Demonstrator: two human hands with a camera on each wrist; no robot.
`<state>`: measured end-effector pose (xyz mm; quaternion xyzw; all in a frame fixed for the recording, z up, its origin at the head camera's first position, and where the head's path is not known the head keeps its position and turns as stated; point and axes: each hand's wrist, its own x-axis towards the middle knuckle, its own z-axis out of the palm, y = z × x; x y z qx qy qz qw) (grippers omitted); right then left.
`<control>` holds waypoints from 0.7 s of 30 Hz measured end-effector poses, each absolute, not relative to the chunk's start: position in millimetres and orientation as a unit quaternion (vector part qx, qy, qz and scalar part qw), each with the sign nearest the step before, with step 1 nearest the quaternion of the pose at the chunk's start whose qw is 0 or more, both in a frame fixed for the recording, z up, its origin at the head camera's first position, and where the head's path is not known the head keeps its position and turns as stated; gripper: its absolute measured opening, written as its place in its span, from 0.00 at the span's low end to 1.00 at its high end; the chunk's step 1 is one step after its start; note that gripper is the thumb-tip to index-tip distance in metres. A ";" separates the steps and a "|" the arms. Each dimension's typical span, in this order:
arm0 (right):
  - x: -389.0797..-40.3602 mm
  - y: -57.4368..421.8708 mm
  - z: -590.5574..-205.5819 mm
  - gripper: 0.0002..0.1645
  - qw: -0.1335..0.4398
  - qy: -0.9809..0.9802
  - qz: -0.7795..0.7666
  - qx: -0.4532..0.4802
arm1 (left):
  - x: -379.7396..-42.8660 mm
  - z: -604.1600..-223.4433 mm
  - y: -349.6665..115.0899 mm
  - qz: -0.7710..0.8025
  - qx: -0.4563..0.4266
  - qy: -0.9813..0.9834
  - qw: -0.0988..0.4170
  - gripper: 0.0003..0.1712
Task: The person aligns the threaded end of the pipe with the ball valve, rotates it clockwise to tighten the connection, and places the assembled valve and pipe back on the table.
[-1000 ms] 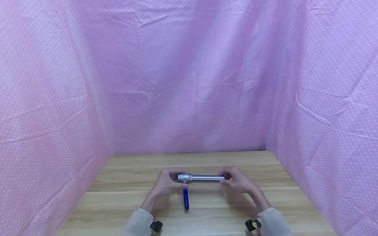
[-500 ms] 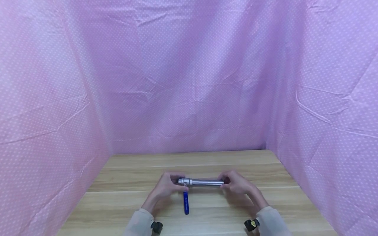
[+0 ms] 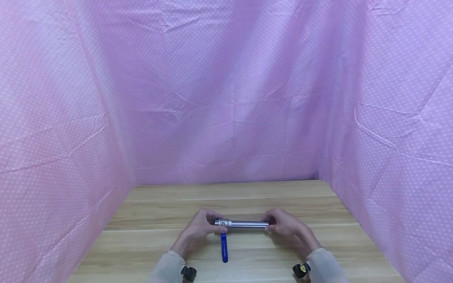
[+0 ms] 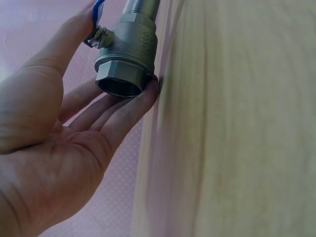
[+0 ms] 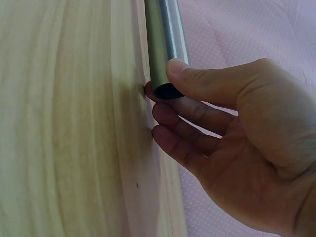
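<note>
A steel ball valve (image 3: 223, 223) with a blue lever handle (image 3: 224, 247) is joined to a straight steel pipe (image 3: 249, 224) that runs to the right. My left hand (image 3: 199, 228) holds the valve body, thumb on the near side by the handle and fingers round the far side. The valve's open hexagonal end (image 4: 120, 79) faces the left palm. At the pipe's free end my right hand (image 3: 284, 224) pinches it between thumb and fingers. In the right wrist view the hollow pipe end (image 5: 168, 91) shows, with the lower fingertips close to the tabletop.
The assembly is low over a light wood-grain table (image 3: 159, 200). Pink dotted cloth (image 3: 226, 118) hangs behind the table and along both sides. A dark wrist device (image 3: 188, 273) sits at the left cuff, another wrist device (image 3: 301, 270) at the right.
Both hands have moved the valve and pipe a little toward the near edge and lower in the view. The holds look the same throughout.
</note>
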<state>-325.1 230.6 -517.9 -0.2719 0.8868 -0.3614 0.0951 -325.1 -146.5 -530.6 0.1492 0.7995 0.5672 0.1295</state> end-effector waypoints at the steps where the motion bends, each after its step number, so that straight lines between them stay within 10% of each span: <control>1: -325.3 230.5 -518.2 0.15 0.096 0.886 -0.363 -0.272 | -325.0 -530.4 -146.9 0.566 0.150 0.800 0.129 0.35; 21: -327.8 230.1 -521.9 0.17 0.107 0.873 -0.375 -0.293 | -320.6 -529.6 -148.5 0.519 0.164 0.831 0.113 0.38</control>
